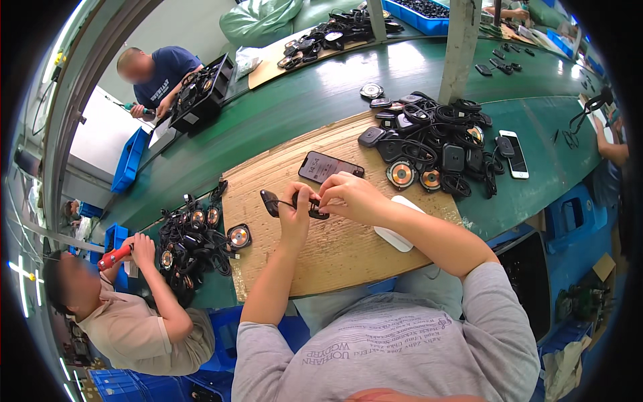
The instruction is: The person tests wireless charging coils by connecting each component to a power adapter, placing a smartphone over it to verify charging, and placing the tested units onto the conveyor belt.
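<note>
Sheet of brown cardboard [348,258] laid on a green workbench [295,100]. Black smartphone [329,167], screen lit, on the cardboard's far part. White oval pad [395,236] near its right edge. Single round coil module [239,236] at its left edge. Heap of black charger housings, copper coils and cables [435,144] to the right; white smartphone [514,153] just beside it. Second cable heap [191,244] to the left. Co-worker with red screwdriver [115,256]. Blue bins [129,161] along the far edge.
</note>
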Tool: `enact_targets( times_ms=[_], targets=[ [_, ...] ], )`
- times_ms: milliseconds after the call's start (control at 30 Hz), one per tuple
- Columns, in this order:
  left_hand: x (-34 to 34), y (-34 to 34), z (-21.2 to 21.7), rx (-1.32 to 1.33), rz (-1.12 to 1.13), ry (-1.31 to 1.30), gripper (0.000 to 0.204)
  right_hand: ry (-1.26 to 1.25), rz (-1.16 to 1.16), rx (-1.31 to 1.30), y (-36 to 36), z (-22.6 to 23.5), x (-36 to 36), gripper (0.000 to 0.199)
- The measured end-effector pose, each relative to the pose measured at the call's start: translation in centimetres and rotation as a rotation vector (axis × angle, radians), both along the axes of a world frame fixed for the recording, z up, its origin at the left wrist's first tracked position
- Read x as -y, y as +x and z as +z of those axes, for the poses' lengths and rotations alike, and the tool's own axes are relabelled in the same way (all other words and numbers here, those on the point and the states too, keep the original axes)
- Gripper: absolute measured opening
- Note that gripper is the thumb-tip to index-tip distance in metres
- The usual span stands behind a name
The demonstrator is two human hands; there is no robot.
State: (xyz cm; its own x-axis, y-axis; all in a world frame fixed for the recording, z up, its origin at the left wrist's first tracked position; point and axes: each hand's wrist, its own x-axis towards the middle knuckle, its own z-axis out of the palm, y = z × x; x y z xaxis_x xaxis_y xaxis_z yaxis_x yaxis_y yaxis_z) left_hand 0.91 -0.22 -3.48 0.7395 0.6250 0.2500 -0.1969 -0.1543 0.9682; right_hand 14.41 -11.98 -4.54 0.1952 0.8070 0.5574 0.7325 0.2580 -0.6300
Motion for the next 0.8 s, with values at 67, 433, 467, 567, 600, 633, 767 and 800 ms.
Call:
enact_targets(
  times_ms=[67, 433, 467, 567, 600, 633, 767, 800],
  targets=[
    [-0.1, 0.0, 0.2, -0.037, 0.009, 0.009, 0.018, 0.058, -0.027, 0.061, 0.0, -0.2, -0.1, 0.01],
    [-2.4, -1.8, 3.4, -0.318, -0.272, -0.107, 0.01, 0.101, -0.105, 0.425, 0.5, 1.6, 0.5, 0.012],
    [-2.7, -2.1, 3.4, -0.326, -0.319, -0.11, 0.009, 0.082, -0.088, 0.47, 0.5, 1.8, 0.6, 0.012],
    [-3.1, -2.1, 3.6, -0.34, -0.424, -0.109, 0.01, -0.149, -0.088, 0.528, 0.3, 3.7, 1.4, 0.018],
    [-3.0, -1.8, 3.7, -0.351, -0.407, -0.056, 0.01, -0.348, -0.123, 0.489, 0.1, 5.7, 2.4, 0.022],
    [-2.8, -2.0, 3.9, -0.365, -0.379, -0.007, 0.011, -0.352, -0.124, 0.49, 0.0, 7.4, 3.5, 0.022],
    [-2.0, -2.6, 4.0, -0.362, -0.324, 0.115, 0.015, -0.501, -0.226, 0.318, 1.1, 9.1, 9.4, 0.047],
    [-1.8, -2.7, 3.8, -0.34, -0.309, 0.145, 0.015, -0.513, -0.229, 0.331, 1.0, 8.1, 10.9, 0.047]
  ],
)
